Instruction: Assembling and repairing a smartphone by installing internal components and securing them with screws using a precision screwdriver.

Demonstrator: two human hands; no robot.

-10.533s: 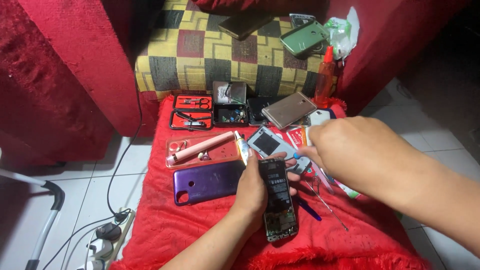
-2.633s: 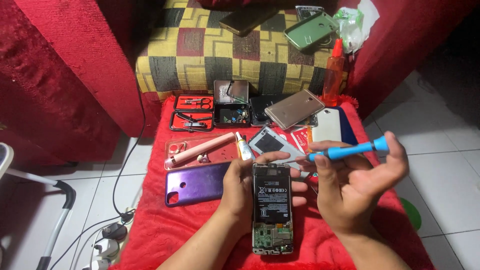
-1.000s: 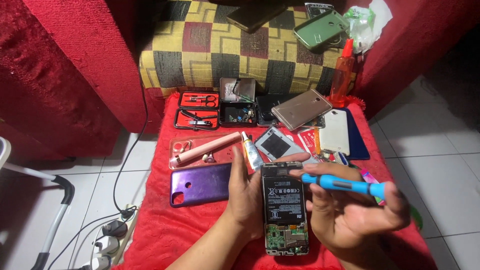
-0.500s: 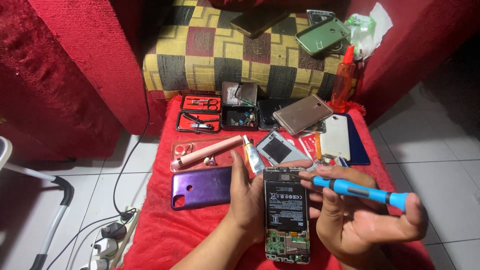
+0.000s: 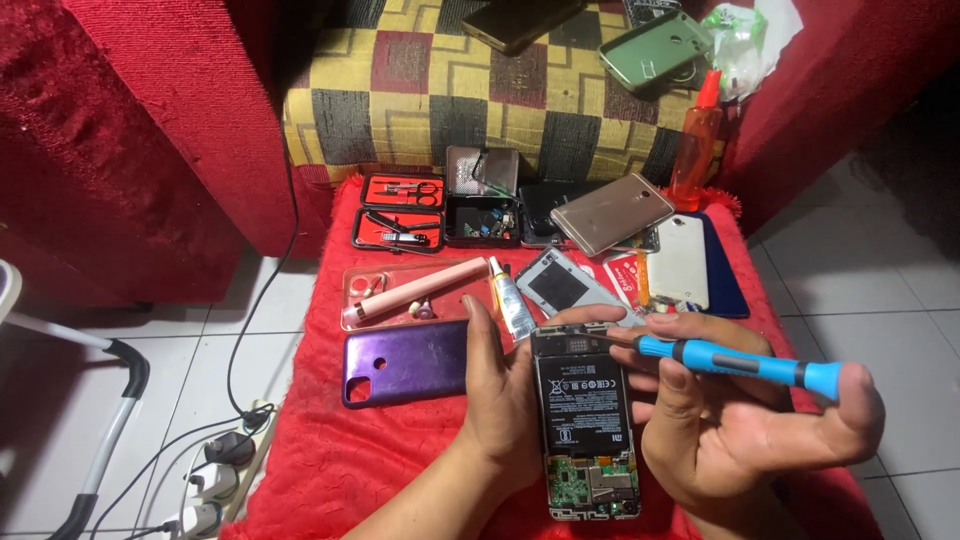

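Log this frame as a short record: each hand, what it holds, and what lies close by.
left hand: holds an opened phone, back off, battery and circuit board showing
right hand: holds a blue screwdriver, tip at the phone's top edge
beside left hand: purple back cover, small glue tube
surface: red cloth

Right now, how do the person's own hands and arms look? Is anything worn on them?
Both the left hand and the right hand are bare: no gloves, rings, watch or bracelet are visible. The forearms that enter from the bottom edge are bare too, with no sleeve in view. The fingernails are short and unpainted.
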